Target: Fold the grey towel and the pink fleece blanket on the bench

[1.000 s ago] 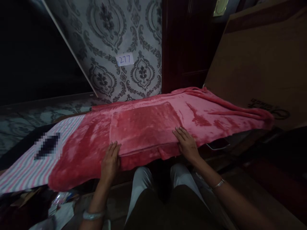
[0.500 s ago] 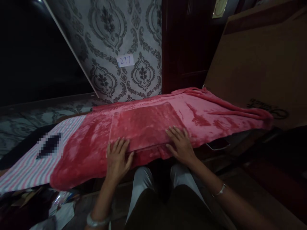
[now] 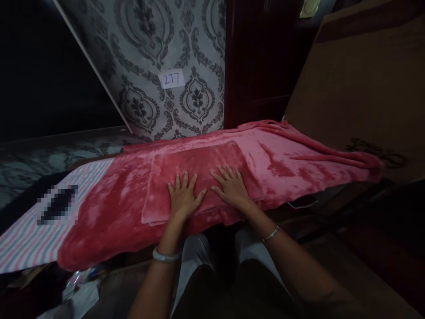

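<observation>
A folded piece of plush red-pink cloth (image 3: 206, 157) lies flat on a larger plush red-pink blanket (image 3: 109, 199) spread over a long surface. My left hand (image 3: 184, 197) rests palm down on the left part of the folded cloth, fingers spread. Close beside it, my right hand (image 3: 232, 188) also lies flat on the cloth, its fingers apart. Neither hand grips anything. What the folded cloth is exactly, I cannot tell.
A striped cloth (image 3: 86, 175) shows at the left, with a blurred dark item (image 3: 58, 204) on it. A large cardboard box (image 3: 358, 88) stands at the right. Patterned wallpaper (image 3: 142, 48) and a dark red door (image 3: 255, 57) are behind. Wrappers (image 3: 84, 297) lie lower left.
Both hands have moved inward and forward, from the folded cloth's near corners onto its middle. The cloth's near left corner now shows uncovered.
</observation>
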The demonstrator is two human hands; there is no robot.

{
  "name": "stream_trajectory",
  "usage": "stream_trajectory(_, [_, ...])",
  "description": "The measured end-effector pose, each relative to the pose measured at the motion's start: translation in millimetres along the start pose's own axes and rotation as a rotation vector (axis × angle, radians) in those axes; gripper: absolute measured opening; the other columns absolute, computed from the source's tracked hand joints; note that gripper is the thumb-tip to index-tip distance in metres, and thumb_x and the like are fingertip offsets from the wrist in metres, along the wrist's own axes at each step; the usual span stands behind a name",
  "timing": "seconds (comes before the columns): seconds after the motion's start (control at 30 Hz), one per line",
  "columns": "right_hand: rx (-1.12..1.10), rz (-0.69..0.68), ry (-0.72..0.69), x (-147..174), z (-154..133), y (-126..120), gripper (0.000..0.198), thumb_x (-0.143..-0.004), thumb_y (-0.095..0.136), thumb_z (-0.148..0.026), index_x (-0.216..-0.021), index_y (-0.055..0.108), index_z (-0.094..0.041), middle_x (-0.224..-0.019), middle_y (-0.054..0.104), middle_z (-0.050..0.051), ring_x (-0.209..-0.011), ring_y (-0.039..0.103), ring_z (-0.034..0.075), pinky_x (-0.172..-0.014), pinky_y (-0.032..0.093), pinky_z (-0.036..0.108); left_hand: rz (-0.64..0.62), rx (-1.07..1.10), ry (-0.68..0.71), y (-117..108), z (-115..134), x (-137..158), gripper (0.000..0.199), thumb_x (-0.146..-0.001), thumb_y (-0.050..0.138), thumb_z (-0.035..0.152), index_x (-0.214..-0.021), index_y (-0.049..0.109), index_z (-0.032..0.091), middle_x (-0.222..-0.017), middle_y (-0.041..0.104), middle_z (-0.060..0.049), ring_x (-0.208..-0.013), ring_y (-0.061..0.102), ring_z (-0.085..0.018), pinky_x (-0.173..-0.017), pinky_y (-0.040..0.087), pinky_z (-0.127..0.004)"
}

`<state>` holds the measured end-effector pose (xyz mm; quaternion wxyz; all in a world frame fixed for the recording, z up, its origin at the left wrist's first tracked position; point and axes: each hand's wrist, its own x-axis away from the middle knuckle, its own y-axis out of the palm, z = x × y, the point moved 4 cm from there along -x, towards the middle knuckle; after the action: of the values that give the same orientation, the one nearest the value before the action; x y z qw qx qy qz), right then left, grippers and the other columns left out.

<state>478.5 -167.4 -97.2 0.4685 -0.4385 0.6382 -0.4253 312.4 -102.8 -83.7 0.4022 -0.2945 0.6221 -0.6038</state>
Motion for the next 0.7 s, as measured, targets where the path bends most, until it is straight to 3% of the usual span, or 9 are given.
stream_trajectory(0.17, [0.012, -0.031, 0.017, 1.5, -0.3, 3.3, 0.059, -0.103, 0.040, -0.057, -0.158, 0.042, -0.034, -0.166, 0.030, 0.004, -0.155, 0.019, 0.032, -0.123, 0.016, 0.059, -0.063, -0.002, -0.005, 1.2, 0.1, -0.7, 0.071, -0.096, 0.044, 0.062, -0.159, 0.036, 0.031, -0.170, 0.022, -0.009, -0.156, 0.016, -0.040, -0.122, 0.018, -0.069])
stream_trajectory(0.7, [0.003, -0.028, 0.014, 0.4, -1.2, 3.9, 0.059, -0.103, 0.043, -0.054, -0.157, 0.044, -0.032, -0.165, 0.032, 0.005, -0.155, 0.019, 0.033, -0.123, 0.015, 0.058, -0.066, 0.020, 0.008, 3.8, -1.9, -2.0, 0.074, -0.096, 0.040, 0.066, -0.159, 0.035, 0.029, -0.170, 0.021, -0.010, -0.157, 0.014, -0.040, -0.122, 0.015, -0.069])
